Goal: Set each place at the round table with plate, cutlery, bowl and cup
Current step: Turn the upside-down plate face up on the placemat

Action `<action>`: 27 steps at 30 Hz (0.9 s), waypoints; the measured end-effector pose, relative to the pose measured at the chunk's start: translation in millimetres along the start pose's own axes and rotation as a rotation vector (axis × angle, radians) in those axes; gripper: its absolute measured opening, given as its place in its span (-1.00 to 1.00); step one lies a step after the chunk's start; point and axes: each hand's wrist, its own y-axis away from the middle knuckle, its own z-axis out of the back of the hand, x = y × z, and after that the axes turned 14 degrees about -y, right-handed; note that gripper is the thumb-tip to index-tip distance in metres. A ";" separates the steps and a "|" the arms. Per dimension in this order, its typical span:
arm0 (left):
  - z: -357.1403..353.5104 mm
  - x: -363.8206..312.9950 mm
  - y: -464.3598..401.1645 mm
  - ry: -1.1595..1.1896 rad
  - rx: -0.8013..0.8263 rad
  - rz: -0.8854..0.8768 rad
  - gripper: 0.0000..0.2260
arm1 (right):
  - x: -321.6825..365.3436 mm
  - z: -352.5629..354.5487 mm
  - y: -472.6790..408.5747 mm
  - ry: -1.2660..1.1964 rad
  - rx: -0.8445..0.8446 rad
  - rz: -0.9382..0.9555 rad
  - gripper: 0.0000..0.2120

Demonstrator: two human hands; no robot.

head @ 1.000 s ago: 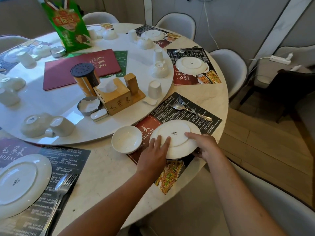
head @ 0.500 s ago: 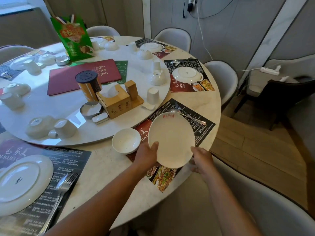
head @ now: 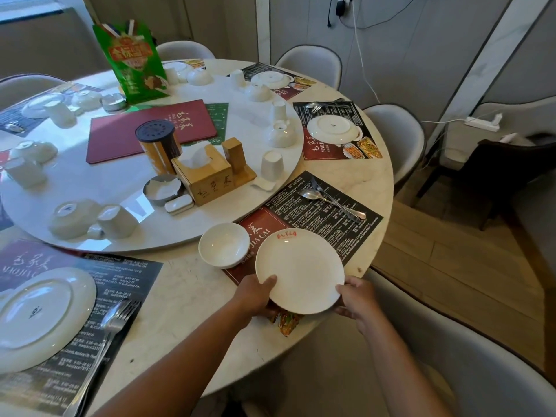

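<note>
I see the round marble tabletop (head: pixel 186 299) filling most of the view, with the white turntable (head: pixel 126 188) spread over its ten o'clock part. On the turntable lies a red menu (head: pixel 120 136), and at its centre stands a wooden tissue box (head: pixel 207 179) beside a dark-lidded canister (head: pixel 156 142); an upside-down cup (head: pixel 271 164) sits at the turntable's three o'clock edge. At eight o'clock a placemat carries an upside-down plate (head: pixel 39 317) with a fork (head: pixel 117 320) just beside it. At the near place, around five o'clock, lies the dark placemat (head: pixel 319 218), with spoon and fork (head: pixel 331 200) at its one o'clock end. The white plate (head: pixel 301 269) is face up over that placemat's near end; whether it rests flat I cannot tell. My left hand (head: pixel 255 296) grips its seven o'clock rim, thumb curled on top. My right hand (head: pixel 356 299) pinches the five o'clock rim the same way. The small bowl (head: pixel 224 245) stands upright at the plate's ten o'clock, just beside it, on the placemat's left edge.
</note>
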 end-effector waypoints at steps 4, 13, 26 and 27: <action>-5.5 2.4 -5.7 -0.125 -0.045 -0.003 -0.51 | 5.9 2.5 -8.4 0.025 -0.001 0.029 -0.70; -10.6 -1.5 -12.0 -0.264 -0.077 0.013 -0.72 | 32.8 4.7 -37.1 0.141 0.004 0.130 -0.66; -13.5 -1.7 -16.5 -0.249 -0.100 0.085 -0.76 | 28.5 6.1 -44.4 0.088 -0.005 0.238 -0.70; -13.7 -1.5 -16.6 -0.244 -0.102 0.089 -0.76 | 26.8 6.7 -43.3 0.084 -0.008 0.256 -0.69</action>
